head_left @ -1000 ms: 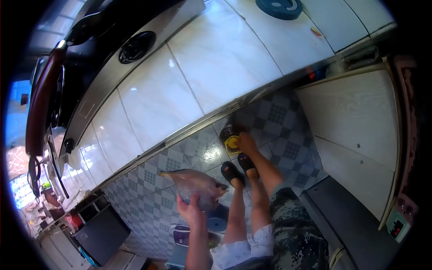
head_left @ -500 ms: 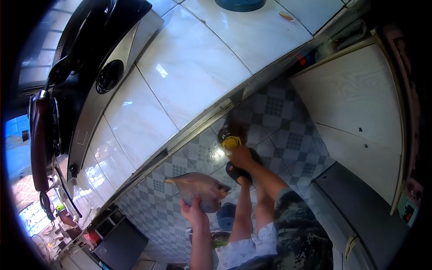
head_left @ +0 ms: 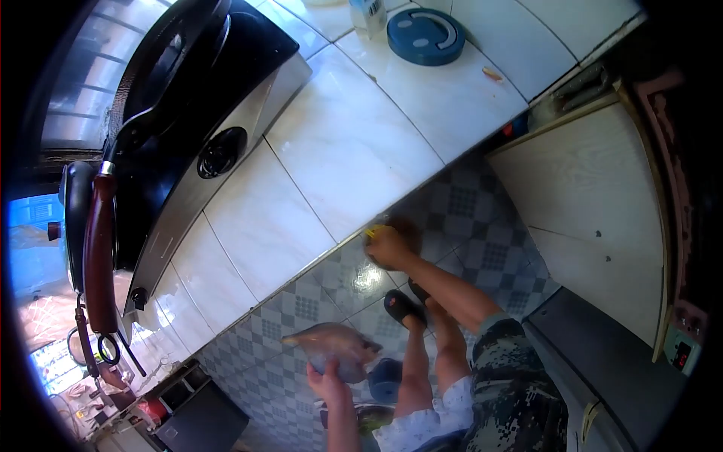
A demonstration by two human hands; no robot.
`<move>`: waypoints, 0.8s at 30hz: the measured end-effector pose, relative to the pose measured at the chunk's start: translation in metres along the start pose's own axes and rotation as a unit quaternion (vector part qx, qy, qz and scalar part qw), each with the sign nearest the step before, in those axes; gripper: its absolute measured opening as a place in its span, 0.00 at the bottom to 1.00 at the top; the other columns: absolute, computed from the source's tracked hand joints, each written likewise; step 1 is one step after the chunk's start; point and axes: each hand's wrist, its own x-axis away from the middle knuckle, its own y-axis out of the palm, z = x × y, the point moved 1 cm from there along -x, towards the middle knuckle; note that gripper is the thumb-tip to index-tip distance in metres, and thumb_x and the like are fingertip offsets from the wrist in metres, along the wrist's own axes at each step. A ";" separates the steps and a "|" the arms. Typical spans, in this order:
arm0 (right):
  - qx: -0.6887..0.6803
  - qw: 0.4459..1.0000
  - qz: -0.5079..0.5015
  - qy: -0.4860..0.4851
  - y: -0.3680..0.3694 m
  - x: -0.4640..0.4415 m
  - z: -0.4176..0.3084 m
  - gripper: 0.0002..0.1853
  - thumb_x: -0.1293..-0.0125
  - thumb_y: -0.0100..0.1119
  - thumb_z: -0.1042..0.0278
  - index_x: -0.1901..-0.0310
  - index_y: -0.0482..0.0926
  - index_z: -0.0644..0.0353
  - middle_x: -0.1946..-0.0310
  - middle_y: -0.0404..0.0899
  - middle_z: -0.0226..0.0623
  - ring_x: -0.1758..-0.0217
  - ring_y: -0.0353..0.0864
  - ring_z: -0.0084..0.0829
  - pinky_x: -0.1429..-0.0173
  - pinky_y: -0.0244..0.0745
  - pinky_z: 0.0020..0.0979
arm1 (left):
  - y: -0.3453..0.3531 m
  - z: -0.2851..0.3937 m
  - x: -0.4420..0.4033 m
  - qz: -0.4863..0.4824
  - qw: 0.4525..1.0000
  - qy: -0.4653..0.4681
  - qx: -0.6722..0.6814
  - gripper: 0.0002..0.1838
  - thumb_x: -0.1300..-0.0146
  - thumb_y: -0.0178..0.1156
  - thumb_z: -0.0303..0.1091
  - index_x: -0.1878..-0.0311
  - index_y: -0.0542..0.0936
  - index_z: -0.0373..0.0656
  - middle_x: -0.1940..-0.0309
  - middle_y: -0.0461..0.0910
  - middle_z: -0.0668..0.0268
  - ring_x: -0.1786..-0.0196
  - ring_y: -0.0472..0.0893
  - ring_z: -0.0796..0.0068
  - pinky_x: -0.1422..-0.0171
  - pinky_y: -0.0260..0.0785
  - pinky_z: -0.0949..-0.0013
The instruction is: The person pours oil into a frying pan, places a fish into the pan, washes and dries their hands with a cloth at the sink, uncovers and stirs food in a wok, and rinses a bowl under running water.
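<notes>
Left hand [head_left: 330, 383]: gripping one fish [head_left: 337, 351] along its lower edge, thumb laid across the side, tail pointing left in view. Fish position: raised above the floor [head_left: 312, 307], apart from the tabletop [head_left: 324, 173]. Right hand [head_left: 395, 247]: closed around a yellow-topped object [head_left: 372, 233], near the tabletop's front edge in view. The hand covers most of this object; its type cannot be determined.

Surrounding items and obstructions: the white-tiled tabletop spans the area beyond both hands. It carries one black-topped stove [head_left: 267, 49] with two black knobs [head_left: 221, 152]. One brown pan handle [head_left: 99, 260] projects across the stove's left side. At the upper part of the tabletop are one blue round lid-like disc [head_left: 422, 44], one small carton [head_left: 368, 18] just beside it, and one small scrap [head_left: 492, 74].

Below the hands: two dark slippers [head_left: 404, 309], one partly hidden by the right forearm, and one dark blue round container [head_left: 385, 380] just beside the fish, partly behind it. At the right: one pale cabinet door [head_left: 591, 218] standing out over the floor, and one dark grey cabinet [head_left: 584, 350] beside the camouflage sleeve [head_left: 516, 377].
</notes>
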 end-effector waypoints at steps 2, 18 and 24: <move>-0.063 0.994 0.067 -0.059 -0.007 -0.007 -0.020 0.10 0.53 0.55 0.67 0.79 0.72 0.67 0.82 0.74 0.49 0.78 0.73 0.48 0.71 0.67 0.44 | -0.007 -0.005 -0.002 0.000 1.000 0.012 0.003 0.24 0.55 0.55 0.15 0.50 0.69 0.34 0.58 0.73 0.58 0.57 0.74 0.66 0.51 0.67 0.68; 0.098 0.980 0.113 -0.134 0.027 -0.115 -0.053 0.12 0.54 0.56 0.66 0.68 0.71 0.64 0.71 0.72 0.49 0.66 0.70 0.47 0.61 0.65 0.44 | -0.005 -0.002 0.004 0.001 0.999 -0.026 0.030 0.24 0.56 0.56 0.16 0.50 0.69 0.34 0.58 0.73 0.59 0.58 0.74 0.67 0.52 0.66 0.69; 0.153 0.967 0.127 -0.162 0.015 -0.126 -0.030 0.15 0.54 0.57 0.66 0.64 0.71 0.63 0.66 0.71 0.49 0.61 0.68 0.47 0.57 0.64 0.44 | -0.014 -0.014 0.002 0.016 1.000 -0.018 0.011 0.26 0.55 0.57 0.18 0.48 0.67 0.34 0.57 0.73 0.58 0.56 0.74 0.66 0.49 0.66 0.67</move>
